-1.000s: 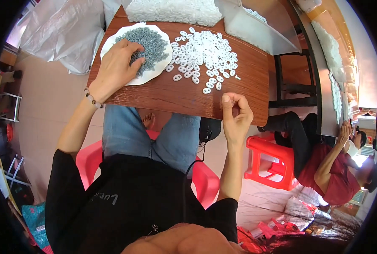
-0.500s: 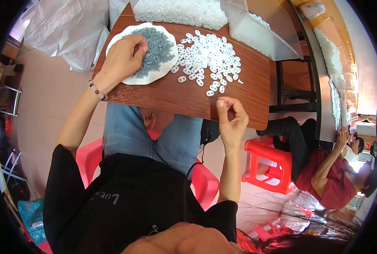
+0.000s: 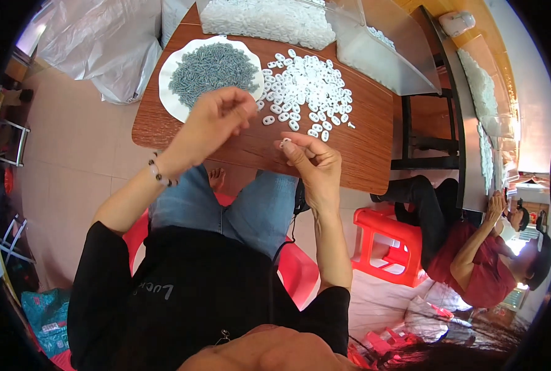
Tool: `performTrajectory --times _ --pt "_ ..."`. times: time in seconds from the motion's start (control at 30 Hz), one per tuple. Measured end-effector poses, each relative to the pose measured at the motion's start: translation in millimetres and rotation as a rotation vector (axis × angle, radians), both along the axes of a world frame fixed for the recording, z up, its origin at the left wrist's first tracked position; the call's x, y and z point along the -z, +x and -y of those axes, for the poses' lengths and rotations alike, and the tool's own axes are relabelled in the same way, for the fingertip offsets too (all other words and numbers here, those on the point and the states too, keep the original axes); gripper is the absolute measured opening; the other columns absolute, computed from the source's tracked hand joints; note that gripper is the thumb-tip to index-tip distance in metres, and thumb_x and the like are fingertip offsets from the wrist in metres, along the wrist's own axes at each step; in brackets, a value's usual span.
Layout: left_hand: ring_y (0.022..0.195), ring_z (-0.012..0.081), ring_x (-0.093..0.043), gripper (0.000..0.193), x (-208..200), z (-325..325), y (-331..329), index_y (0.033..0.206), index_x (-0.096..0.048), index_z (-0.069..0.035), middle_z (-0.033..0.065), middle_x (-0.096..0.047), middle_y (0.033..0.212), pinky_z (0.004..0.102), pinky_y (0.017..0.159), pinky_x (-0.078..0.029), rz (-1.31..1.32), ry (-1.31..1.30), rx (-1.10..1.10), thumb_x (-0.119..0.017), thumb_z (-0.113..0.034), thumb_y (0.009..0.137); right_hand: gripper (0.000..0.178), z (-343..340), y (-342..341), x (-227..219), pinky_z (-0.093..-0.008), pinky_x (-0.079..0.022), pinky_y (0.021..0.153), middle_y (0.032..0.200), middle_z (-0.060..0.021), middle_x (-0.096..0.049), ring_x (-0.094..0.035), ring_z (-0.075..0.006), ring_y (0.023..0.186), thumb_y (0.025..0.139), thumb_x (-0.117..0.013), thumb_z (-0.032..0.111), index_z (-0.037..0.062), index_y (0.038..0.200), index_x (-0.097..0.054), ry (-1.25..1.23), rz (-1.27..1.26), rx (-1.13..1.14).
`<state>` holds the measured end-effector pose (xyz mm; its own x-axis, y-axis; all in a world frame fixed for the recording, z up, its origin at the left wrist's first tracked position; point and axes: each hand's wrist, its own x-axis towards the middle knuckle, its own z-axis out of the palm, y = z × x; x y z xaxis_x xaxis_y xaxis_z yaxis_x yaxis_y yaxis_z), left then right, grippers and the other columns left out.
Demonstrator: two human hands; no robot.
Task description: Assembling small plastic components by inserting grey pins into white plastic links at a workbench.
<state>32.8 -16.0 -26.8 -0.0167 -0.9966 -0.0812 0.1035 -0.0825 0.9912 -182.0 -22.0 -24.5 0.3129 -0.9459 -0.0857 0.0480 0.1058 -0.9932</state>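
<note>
My right hand [image 3: 318, 167] is at the table's near edge, thumb and fingers pinched on a small white oval piece [image 3: 286, 143] like those in the pile. My left hand [image 3: 223, 120] is over the table between the plate and my right hand. Its fingers are curled together at the tips; whatever they may hold is too small to make out. Just beyond it, a white scalloped plate [image 3: 170, 102] bears a heap of small grey screw-like pieces [image 3: 210, 69]. Right of the plate lies a loose pile of white oval pieces with two holes [image 3: 306, 80].
The brown wooden table [image 3: 368, 148] has a clear bin of white pieces [image 3: 269, 21] at its back and another translucent bin [image 3: 380, 62] at back right. A single small white piece [image 3: 351, 125] lies right of the pile. A co-worker [image 3: 479, 266] sits at right, beyond a red stool [image 3: 386, 244].
My left hand has left the grey heap and moved right and nearer me. My right hand has moved left and slightly away from me; a white oval piece now shows in its fingertips.
</note>
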Motion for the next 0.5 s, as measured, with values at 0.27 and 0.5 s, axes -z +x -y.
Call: performTrajectory --times 0.27,0.5 --pt "0.076 0.0058 -0.055 0.015 3 -22 -36 0.099 -0.058 -0.003 0.0007 -0.061 0.089 0.0207 0.069 -0.046 -0.140 0.083 0.179 -0.057 -0.018 0.098 0.019 -17 -8 -4 -0.0203 -0.051 0.073 0.090 -0.0080 -0.072 -0.066 -0.0087 0.082 0.087 -0.069 0.003 -0.0050 0.104 -0.068 -0.038 -0.036 0.079" --pt "0.071 0.0063 -0.057 0.016 0 -22 -46 0.096 -0.059 0.000 0.0011 -0.061 0.081 0.0209 0.063 -0.047 -0.128 0.144 0.210 -0.059 -0.016 0.096 0.015 -23 -14 -14 -0.0197 -0.051 0.070 0.085 -0.0078 -0.072 -0.067 -0.0087 0.076 0.086 -0.070 0.002 -0.0044 0.099 -0.070 -0.070 -0.120 0.113"
